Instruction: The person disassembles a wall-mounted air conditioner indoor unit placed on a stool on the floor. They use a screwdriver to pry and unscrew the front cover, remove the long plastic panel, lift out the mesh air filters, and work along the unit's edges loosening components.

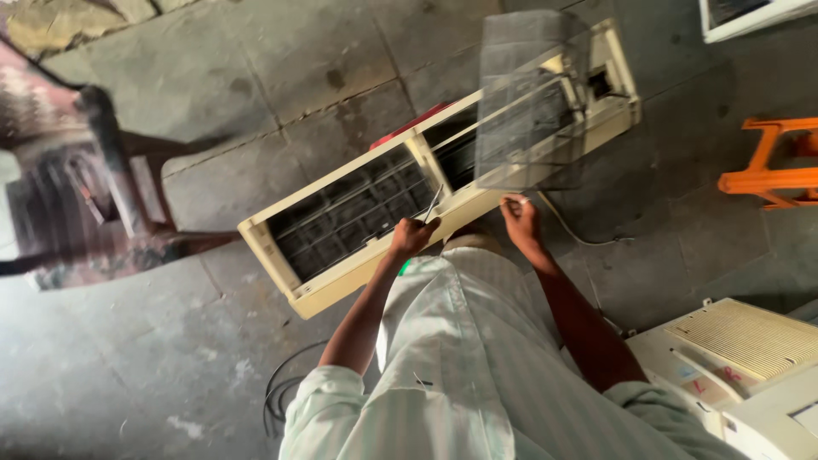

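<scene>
A cream wall air-conditioner unit [341,285] lies slanted on the stone floor, front open, dark fins showing. My left hand [412,237] is closed at the unit's lower edge around a thin pale rod [433,204] that points up into the fins. My right hand [521,219] pinches the lower edge of a grey mesh filter [528,102]. The filter stands lifted off the right half of the unit and looks blurred. My pale striped shirt [477,358] fills the lower middle.
A dark plastic chair [111,179] stands at the left and an orange stool [771,166] at the right. Another white air-conditioner unit [741,358] sits at the bottom right. A black cable [277,396] coils on the floor, and a white cord [579,234] trails from the unit.
</scene>
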